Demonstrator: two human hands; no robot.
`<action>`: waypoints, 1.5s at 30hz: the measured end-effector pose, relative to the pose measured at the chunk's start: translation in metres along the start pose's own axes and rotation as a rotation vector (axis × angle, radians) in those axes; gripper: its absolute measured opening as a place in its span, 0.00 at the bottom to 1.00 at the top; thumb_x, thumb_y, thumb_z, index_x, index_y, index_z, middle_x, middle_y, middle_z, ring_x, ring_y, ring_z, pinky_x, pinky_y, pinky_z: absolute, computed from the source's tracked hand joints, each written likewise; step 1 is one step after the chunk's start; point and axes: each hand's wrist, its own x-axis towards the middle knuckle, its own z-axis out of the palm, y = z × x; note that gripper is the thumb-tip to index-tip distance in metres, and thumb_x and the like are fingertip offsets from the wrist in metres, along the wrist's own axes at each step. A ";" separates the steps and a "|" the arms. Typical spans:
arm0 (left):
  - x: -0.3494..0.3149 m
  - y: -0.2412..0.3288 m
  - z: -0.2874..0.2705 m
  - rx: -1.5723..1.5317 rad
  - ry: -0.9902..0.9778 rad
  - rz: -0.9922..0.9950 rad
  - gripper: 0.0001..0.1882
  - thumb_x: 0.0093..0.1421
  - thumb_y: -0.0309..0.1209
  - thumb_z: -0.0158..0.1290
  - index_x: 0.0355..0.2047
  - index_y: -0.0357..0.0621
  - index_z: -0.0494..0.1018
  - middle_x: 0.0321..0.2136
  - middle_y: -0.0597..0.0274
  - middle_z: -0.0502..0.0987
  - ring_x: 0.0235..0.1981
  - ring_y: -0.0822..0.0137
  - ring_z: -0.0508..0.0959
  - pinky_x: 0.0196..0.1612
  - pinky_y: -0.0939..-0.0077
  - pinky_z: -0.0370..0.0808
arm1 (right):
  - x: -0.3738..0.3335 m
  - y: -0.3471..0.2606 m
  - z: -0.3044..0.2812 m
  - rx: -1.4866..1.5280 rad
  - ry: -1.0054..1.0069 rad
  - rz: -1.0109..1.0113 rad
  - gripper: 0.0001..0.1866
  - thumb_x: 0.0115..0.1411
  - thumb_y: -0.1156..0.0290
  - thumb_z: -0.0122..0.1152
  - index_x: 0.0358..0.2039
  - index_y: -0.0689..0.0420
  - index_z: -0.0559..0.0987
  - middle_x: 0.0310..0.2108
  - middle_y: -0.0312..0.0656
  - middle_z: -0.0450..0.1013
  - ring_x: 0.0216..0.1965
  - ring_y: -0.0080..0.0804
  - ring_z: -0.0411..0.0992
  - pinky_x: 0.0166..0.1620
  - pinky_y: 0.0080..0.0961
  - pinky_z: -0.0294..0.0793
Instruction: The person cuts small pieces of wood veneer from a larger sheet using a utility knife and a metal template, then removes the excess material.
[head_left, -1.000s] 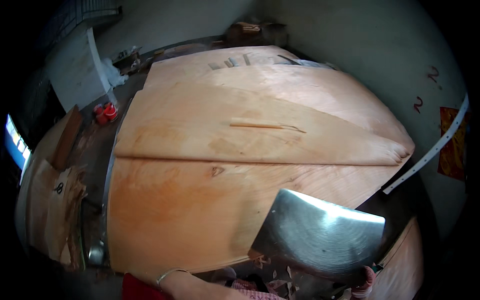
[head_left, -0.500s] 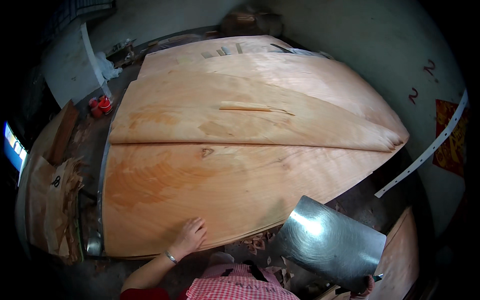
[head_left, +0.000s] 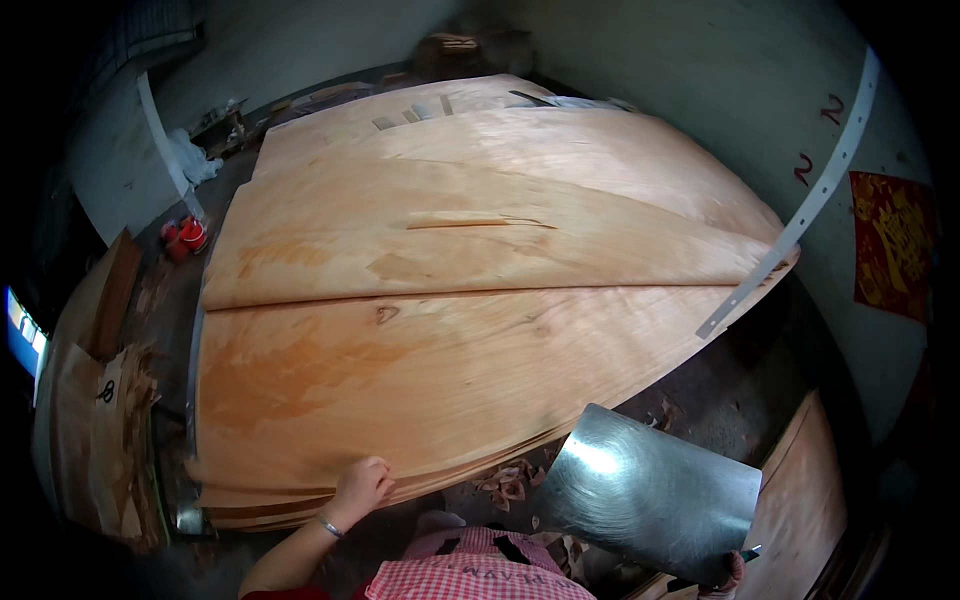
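Note:
A large stack of thin wood veneer sheets [head_left: 430,370] spreads in front of me. At its near edge, my left hand [head_left: 362,487] has its fingers curled around the rim of the upper sheet, and the layers there stand slightly apart. A bracelet circles that wrist. My right hand [head_left: 735,572], partly hidden at the lower right, grips the corner of a shiny rectangular metal sheet [head_left: 650,490]. A slim pointed tool [head_left: 752,552] also sticks out by those fingers; its kind is unclear. Across the stack lies a folded-over veneer sheet [head_left: 480,255] with a narrow loose strip [head_left: 455,219] on it.
Piled veneer scraps [head_left: 125,430] with black scissors [head_left: 107,391] stand at left. Red containers [head_left: 184,238] sit on the floor beyond. A pale perforated strip [head_left: 800,230] slants at right, before the wall. Wood shavings [head_left: 510,483] and a leaning board [head_left: 805,490] are nearer.
My left hand has gone from lying on the veneer to curling around its near edge, which has lifted so the layers separate. The view has shifted a little; the metal sheet stays in my right hand.

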 end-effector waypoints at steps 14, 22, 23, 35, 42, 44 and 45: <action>0.043 0.032 -0.073 0.261 0.187 -0.074 0.06 0.54 0.29 0.54 0.25 0.42 0.69 0.23 0.51 0.74 0.27 0.49 0.75 0.29 0.60 0.71 | 0.027 0.055 0.004 -1.568 0.914 -0.602 0.12 0.55 0.65 0.58 0.36 0.59 0.76 0.37 0.42 0.75 0.36 0.34 0.73 0.43 0.34 0.73; 0.049 0.037 -0.097 0.418 0.336 -0.017 0.05 0.52 0.28 0.55 0.25 0.43 0.69 0.21 0.53 0.73 0.25 0.50 0.74 0.26 0.59 0.69 | 0.166 0.080 0.016 -0.957 0.914 -0.400 0.13 0.47 0.77 0.61 0.36 0.65 0.76 0.32 0.43 0.76 0.33 0.37 0.75 0.38 0.33 0.77; 0.051 0.039 -0.100 0.421 0.344 -0.017 0.05 0.52 0.28 0.55 0.25 0.43 0.69 0.21 0.53 0.73 0.25 0.50 0.74 0.26 0.59 0.69 | 0.169 0.082 0.011 -0.947 0.936 -0.411 0.14 0.46 0.77 0.59 0.36 0.66 0.75 0.31 0.43 0.75 0.31 0.38 0.75 0.37 0.34 0.78; 0.063 0.057 -0.133 0.486 0.451 0.138 0.07 0.49 0.26 0.57 0.23 0.44 0.68 0.17 0.56 0.70 0.19 0.53 0.72 0.22 0.62 0.68 | 0.254 0.113 -0.059 -0.602 0.924 -0.030 0.19 0.47 0.72 0.60 0.41 0.65 0.74 0.35 0.48 0.76 0.35 0.44 0.76 0.42 0.39 0.77; 0.054 0.074 -0.142 0.463 0.498 0.213 0.08 0.48 0.25 0.56 0.22 0.44 0.66 0.16 0.58 0.68 0.18 0.56 0.72 0.21 0.66 0.68 | 0.346 0.187 -0.127 -0.336 0.828 0.397 0.20 0.53 0.61 0.56 0.42 0.62 0.74 0.37 0.48 0.76 0.38 0.45 0.75 0.41 0.40 0.78; 0.057 0.077 -0.143 0.476 0.484 0.230 0.07 0.48 0.25 0.54 0.21 0.45 0.65 0.16 0.59 0.68 0.18 0.58 0.72 0.20 0.67 0.68 | 0.372 0.209 -0.153 -0.291 0.791 0.414 0.17 0.55 0.63 0.54 0.42 0.61 0.73 0.37 0.47 0.75 0.38 0.42 0.75 0.40 0.37 0.78; 0.060 0.076 -0.142 0.479 0.480 0.244 0.07 0.48 0.25 0.53 0.21 0.45 0.65 0.16 0.60 0.68 0.18 0.59 0.72 0.20 0.68 0.68 | 0.389 0.226 -0.157 -0.348 0.782 0.336 0.15 0.56 0.65 0.54 0.41 0.60 0.73 0.37 0.46 0.75 0.37 0.40 0.75 0.40 0.34 0.78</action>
